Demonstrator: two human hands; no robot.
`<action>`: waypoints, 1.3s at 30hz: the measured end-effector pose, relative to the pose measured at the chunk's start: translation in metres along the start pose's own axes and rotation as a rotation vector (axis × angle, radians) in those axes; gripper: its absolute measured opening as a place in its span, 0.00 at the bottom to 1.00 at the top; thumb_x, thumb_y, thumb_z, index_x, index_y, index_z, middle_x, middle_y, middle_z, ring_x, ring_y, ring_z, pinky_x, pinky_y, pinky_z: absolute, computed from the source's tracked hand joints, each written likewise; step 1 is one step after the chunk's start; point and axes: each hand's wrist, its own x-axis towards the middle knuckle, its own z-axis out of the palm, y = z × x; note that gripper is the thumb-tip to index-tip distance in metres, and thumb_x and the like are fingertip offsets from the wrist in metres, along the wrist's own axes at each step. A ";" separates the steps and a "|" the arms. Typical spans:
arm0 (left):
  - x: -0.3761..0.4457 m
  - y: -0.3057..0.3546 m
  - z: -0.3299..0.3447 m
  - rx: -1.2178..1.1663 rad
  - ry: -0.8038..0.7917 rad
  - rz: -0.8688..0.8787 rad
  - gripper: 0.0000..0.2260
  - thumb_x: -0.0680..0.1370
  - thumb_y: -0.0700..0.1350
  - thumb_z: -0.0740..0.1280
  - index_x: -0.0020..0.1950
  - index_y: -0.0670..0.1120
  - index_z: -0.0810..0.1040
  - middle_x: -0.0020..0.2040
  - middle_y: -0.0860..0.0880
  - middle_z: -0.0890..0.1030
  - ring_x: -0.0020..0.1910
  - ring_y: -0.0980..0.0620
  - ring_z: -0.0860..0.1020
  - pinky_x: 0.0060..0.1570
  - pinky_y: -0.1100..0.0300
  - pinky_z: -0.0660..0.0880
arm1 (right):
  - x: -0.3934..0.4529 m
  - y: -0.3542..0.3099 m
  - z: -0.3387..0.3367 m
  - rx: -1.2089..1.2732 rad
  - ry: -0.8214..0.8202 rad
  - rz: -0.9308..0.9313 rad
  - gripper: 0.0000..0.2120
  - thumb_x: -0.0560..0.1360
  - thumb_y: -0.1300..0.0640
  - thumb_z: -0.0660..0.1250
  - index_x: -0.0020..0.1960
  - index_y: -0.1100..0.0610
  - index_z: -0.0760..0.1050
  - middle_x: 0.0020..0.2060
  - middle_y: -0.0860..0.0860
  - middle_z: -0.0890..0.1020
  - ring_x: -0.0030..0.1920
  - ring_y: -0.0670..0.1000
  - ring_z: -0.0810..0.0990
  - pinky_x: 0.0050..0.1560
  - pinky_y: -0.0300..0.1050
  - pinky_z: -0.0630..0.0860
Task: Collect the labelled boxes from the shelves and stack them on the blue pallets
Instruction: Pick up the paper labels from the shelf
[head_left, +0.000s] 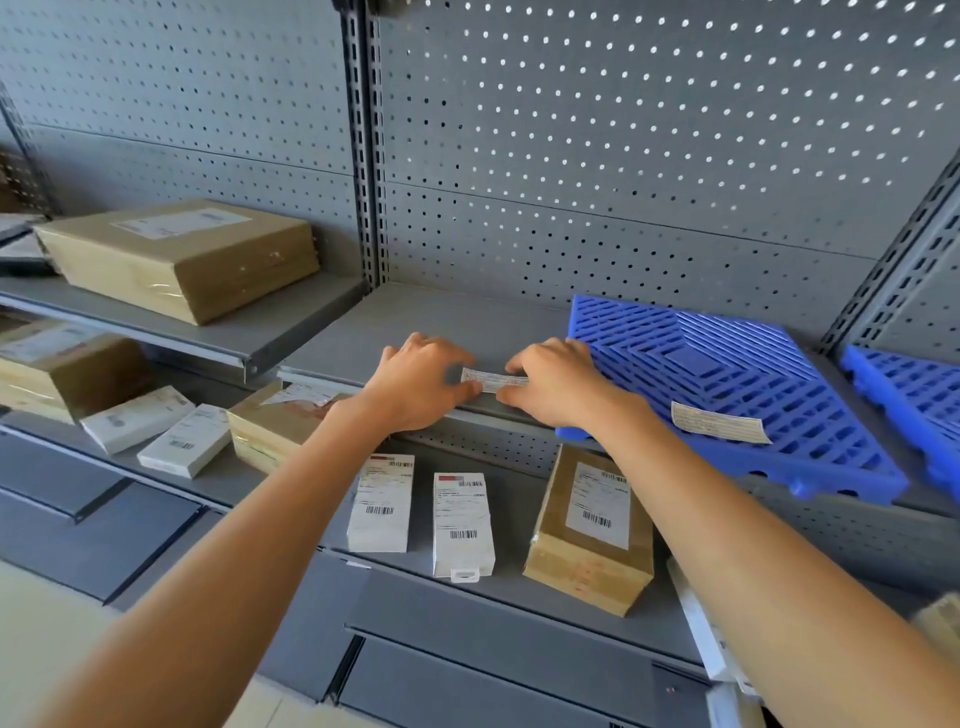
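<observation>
Head view: both my hands pinch a paper slip (493, 381) at the shelf edge (332, 371), its long axis running 9 to 3 o'clock; left hand (421, 382) grips the 9 end, right hand (556, 382) the 3 end. Labelled boxes (464, 525) wait at 6 o'clock; the blue pallet (727, 384) lies at 3, touching my right hand.
</observation>
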 end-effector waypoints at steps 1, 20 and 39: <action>0.001 -0.002 0.001 -0.002 0.002 0.008 0.20 0.81 0.58 0.63 0.72 0.54 0.74 0.72 0.50 0.74 0.74 0.44 0.64 0.70 0.40 0.61 | 0.001 0.000 0.001 0.002 -0.009 -0.001 0.17 0.78 0.43 0.63 0.59 0.52 0.81 0.52 0.52 0.83 0.61 0.57 0.74 0.66 0.55 0.63; 0.002 -0.016 0.009 -0.226 0.160 0.061 0.11 0.77 0.46 0.73 0.60 0.51 0.82 0.56 0.54 0.83 0.56 0.52 0.78 0.60 0.44 0.76 | 0.007 0.004 0.010 0.075 0.058 0.010 0.13 0.78 0.43 0.66 0.58 0.48 0.80 0.43 0.48 0.82 0.48 0.52 0.75 0.58 0.52 0.68; 0.002 -0.011 -0.002 -0.373 0.270 0.050 0.06 0.80 0.47 0.69 0.54 0.50 0.85 0.49 0.53 0.85 0.48 0.58 0.80 0.49 0.64 0.78 | -0.010 -0.002 -0.008 0.508 0.271 0.006 0.05 0.78 0.58 0.70 0.52 0.52 0.84 0.44 0.43 0.84 0.46 0.41 0.81 0.44 0.34 0.77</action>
